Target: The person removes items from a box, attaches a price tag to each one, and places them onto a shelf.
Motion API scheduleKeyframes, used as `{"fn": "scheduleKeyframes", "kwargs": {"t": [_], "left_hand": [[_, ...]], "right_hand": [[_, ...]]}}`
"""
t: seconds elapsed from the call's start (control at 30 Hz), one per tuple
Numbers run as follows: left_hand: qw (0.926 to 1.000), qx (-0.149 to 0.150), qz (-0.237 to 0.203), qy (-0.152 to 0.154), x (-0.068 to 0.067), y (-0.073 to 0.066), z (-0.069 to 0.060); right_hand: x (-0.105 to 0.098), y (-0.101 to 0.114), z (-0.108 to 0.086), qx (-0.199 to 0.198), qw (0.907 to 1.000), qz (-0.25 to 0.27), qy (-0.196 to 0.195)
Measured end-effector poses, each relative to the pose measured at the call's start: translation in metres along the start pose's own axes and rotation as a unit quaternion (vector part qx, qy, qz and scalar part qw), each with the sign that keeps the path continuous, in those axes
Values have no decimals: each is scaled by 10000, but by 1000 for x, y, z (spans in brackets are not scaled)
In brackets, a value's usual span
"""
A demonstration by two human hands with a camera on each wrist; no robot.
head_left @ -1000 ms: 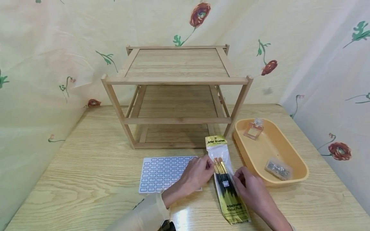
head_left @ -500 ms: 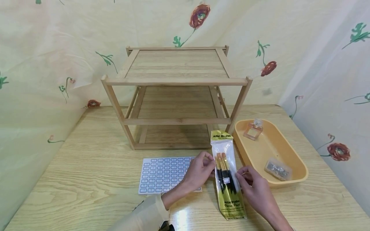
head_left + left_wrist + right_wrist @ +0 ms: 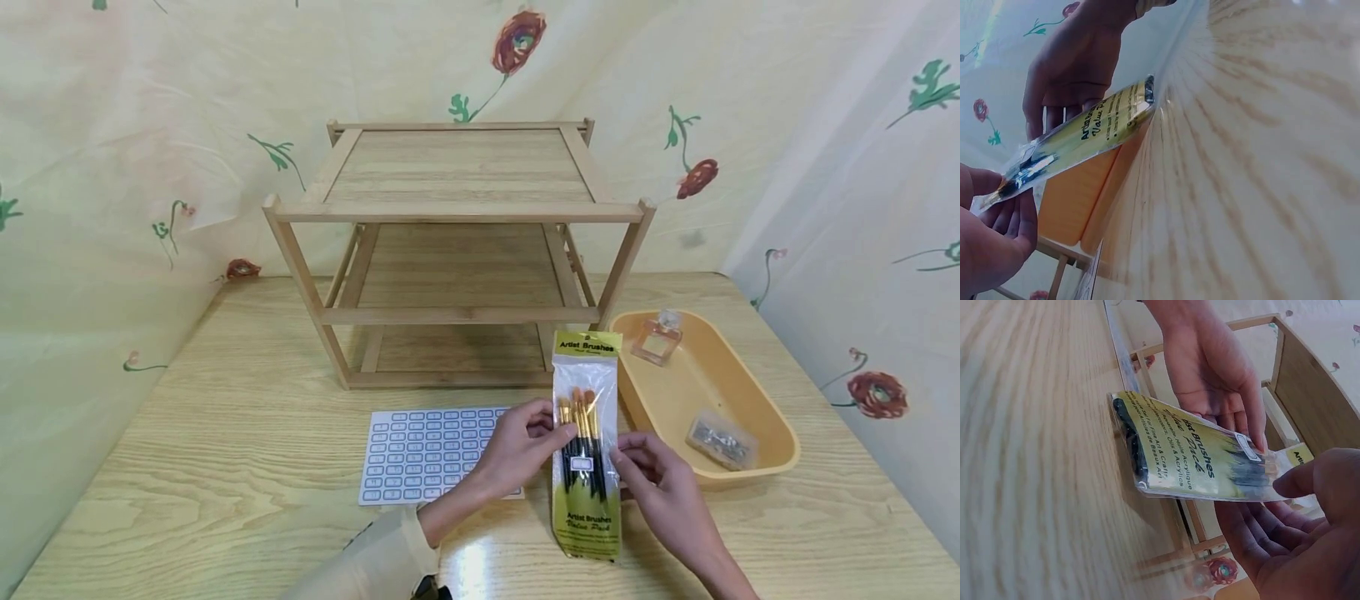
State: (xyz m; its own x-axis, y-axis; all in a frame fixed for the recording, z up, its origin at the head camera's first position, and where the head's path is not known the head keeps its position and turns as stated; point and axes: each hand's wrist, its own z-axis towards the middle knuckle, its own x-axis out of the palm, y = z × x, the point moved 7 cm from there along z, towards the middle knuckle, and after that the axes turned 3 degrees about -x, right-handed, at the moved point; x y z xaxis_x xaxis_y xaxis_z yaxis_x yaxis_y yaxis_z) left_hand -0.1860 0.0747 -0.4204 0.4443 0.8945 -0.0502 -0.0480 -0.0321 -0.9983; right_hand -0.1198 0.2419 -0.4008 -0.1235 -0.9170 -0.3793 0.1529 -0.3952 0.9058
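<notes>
Yellow-orange rounded plastic tray (image 3: 693, 379): contains pink square glass bottle (image 3: 657, 340), clear plastic box (image 3: 738, 450) of small metallic pieces (image 3: 716, 437). Clear-and-yellow plastic pouch (image 3: 587, 504) contains black-handled brushes (image 3: 592, 437). Left hand (image 3: 519, 446) pinches its left edge, right hand (image 3: 663, 492) its right; pouch held between both, over wood-grain table (image 3: 225, 467).

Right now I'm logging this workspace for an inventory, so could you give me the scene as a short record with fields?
Left hand: grips the brush pack, thumb on its front
Right hand: holds the pack's right edge
Pack label: "Artist Brushes"
Brushes: inside the pack, bristles toward the shelf
Shelf: wooden, three tiers
Tray: yellow, right of the pack; contains bottle and clear box
Sheet: flat on table, partly behind left arm
</notes>
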Motion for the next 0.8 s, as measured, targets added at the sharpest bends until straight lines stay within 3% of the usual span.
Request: {"fn": "scheduleKeyframes", "kwargs": {"t": [0.1,0.23,0.43,0.57,0.8], "left_hand": [[10000,94,-26,5,0,-3,0],[9995,303,-28,85,-1,-10,0],[9985,508,-93,162,-2,-17,2],[9985,524,-105,156,-3,-18,2],[9981,567,-118,203,-5,-22,2]], "right_hand": [[1,-2,-1,97,9997,69,193],[6,-3,-4,-76,9971,163,742],[15,-3,-7,-468,9844,618,1580],[17,-1,-7,-702,9797,786,1703],[18,3,-8,-925,9784,960,1582]]}}
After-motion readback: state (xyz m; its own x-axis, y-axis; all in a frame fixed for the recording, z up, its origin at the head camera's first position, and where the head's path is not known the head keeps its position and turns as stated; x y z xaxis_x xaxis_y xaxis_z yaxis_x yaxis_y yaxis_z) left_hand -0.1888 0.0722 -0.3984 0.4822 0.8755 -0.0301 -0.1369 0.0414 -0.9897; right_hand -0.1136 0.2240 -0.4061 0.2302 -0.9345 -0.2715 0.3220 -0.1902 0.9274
